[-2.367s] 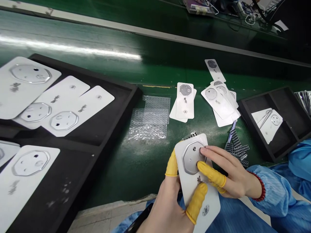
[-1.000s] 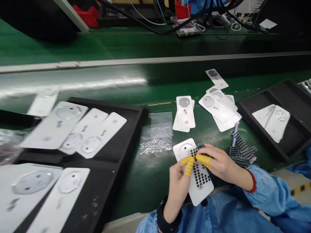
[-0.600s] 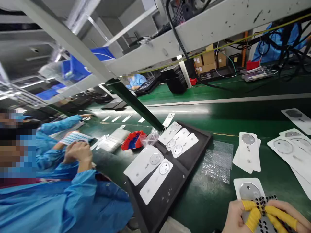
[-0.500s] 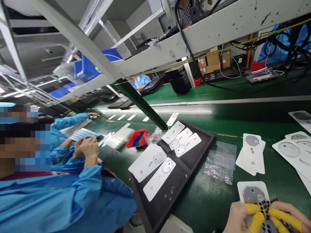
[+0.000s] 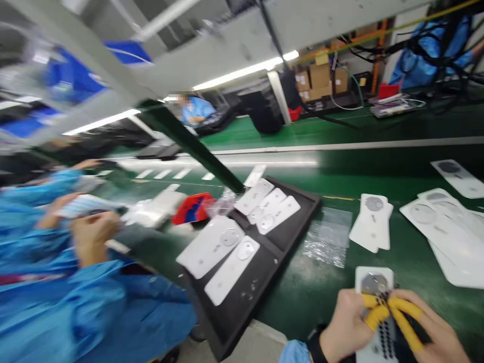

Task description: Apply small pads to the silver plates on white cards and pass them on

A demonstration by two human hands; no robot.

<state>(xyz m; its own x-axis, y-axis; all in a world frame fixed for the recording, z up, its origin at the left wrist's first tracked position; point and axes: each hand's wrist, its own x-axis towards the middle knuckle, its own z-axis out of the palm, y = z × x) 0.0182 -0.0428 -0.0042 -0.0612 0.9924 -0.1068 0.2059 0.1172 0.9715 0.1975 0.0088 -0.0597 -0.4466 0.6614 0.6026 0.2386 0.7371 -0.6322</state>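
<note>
At the lower right, my left hand [image 5: 350, 320] and my right hand [image 5: 429, 322] come together, yellow covers on their fingers. Both pinch a sheet of small black dots [image 5: 385, 339], which hangs below the fingertips. Underneath it lies a white panel [image 5: 374, 272] with a grey rounded patch near its top end; the hands hide much of its middle. A dark band [image 5: 315, 345] circles my left wrist. Blur hides the exact fingertip contact.
Left of my hands is a black divided tray [image 5: 260, 282] holding several white panels. Clear bubble wrap [image 5: 328, 234] lies beside it. More white panels [image 5: 442, 217] rest at right. A green post [image 5: 189, 141] rises behind the tray. A co-worker's hand [image 5: 94, 229] is at left.
The view has swung, shifting the scene leftward and slightly up. More of my left wrist and sleeve shows, and the dotted sheet and panel are more visible below my fingers.
</note>
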